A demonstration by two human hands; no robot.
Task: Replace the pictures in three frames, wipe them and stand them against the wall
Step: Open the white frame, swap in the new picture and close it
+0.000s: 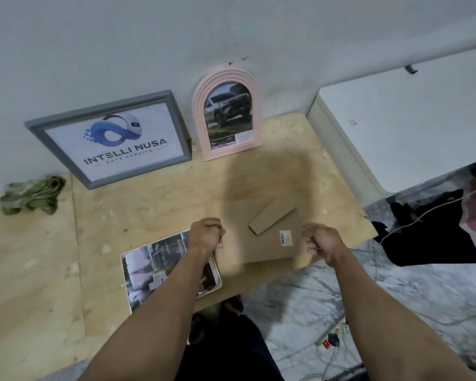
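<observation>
On the plywood board (160, 204), head view: third frame lies face down at about 5 o'clock from board centre, brown cardboard back (270, 243) up. Long axis runs roughly 8-to-2 o'clock, tilted slightly. Its fold-out stand flap (272, 217) lies on the back, pointing toward 2 o'clock. Small white sticker (285, 238) near the right edge.

Left hand (206, 234) fingers curled at the back's left edge; right hand (320, 241) fingers curled at the right edge. Both look to be pinching the edges, but the contact itself is blurred, so grip on the frame reads as likely, not certain. Both forearms come in from 6 o'clock.

Grey rectangular frame (109, 138) at 10 o'clock, landscape, long axis left-right, leaning back against the wall (231, 28), face toward camera. Print reads "INTELLI NUSA" with a blue loop logo.

Pink arched frame (227, 114) at 12 o'clock, portrait, long axis vertical, arch up, also leaning on the wall, just beside the grey one. Shows a car photo.

Loose photo print (154, 270) with rounded white border lies flat at 7 o'clock, partly under the left forearm, long axis roughly 7-to-1 o'clock.

Crumpled green cloth (32, 198) at 9 o'clock by the wall, left of the grey frame.

White cabinet (412, 127) at 2 o'clock. Marble-pattern floor (396, 298) at 4 o'clock with cables and a power strip (331, 342), red switch lit.
</observation>
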